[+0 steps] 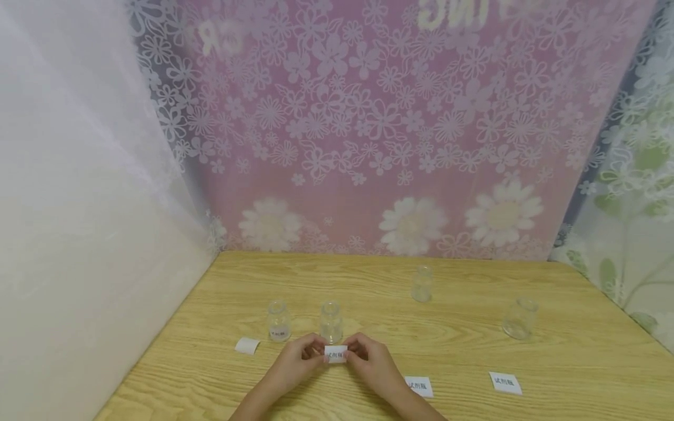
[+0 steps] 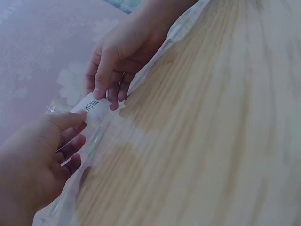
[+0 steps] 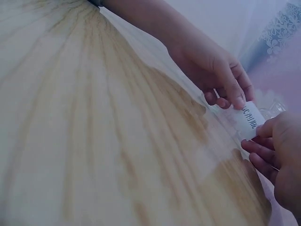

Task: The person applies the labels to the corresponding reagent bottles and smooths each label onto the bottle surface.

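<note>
Both hands pinch one small white paper label (image 1: 335, 354) with dark printed characters, the left hand (image 1: 298, 361) at its left edge and the right hand (image 1: 371, 362) at its right edge. In the left wrist view the label (image 2: 92, 107) is stretched between thumbs and fingertips, its printed side showing. The right wrist view shows the same label (image 3: 249, 118) gripped at both ends. Just behind the label in the head view stands a clear glass bottle (image 1: 330, 320), its lower part close to the fingertips. To its left is another glass bottle (image 1: 278, 321) with a printed label low on its front.
A blank, slightly curled white paper piece (image 1: 247, 345) lies at the left. Two printed labels, one (image 1: 419, 386) by the right forearm and one (image 1: 505, 382) farther right, lie on the wooden table (image 1: 463, 351). Clear glass bottles stand at the back (image 1: 422, 284) and right (image 1: 520, 318).
</note>
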`<state>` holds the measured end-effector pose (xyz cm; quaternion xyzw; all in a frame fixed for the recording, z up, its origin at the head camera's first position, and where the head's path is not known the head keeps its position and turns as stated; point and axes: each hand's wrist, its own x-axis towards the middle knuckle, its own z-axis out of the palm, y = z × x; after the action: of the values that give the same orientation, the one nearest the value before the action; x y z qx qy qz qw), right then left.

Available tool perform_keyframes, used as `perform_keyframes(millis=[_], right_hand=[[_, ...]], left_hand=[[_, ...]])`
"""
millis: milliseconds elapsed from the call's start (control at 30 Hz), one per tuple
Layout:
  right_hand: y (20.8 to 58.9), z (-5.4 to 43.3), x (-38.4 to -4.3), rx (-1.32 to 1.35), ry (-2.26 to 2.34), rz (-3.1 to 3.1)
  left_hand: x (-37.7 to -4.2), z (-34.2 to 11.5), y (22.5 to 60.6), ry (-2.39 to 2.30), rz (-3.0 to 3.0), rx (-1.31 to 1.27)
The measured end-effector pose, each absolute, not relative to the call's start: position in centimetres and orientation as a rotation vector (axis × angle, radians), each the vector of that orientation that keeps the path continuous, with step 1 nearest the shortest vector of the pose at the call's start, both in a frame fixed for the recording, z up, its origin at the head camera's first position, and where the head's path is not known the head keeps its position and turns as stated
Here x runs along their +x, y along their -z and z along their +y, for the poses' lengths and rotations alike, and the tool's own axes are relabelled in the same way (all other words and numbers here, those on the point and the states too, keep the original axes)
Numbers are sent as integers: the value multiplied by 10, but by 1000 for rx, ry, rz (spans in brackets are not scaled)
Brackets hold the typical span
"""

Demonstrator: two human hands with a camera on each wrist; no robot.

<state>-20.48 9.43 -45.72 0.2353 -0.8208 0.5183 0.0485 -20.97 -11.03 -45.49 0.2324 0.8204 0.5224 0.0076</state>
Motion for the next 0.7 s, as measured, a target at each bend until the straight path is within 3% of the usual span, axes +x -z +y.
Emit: perform_keyframes(millis=[700], right_hand=[[456,93,-205,643,-1599,-2423]], left_hand=[[-209,-110,453,-1797,2306,660]])
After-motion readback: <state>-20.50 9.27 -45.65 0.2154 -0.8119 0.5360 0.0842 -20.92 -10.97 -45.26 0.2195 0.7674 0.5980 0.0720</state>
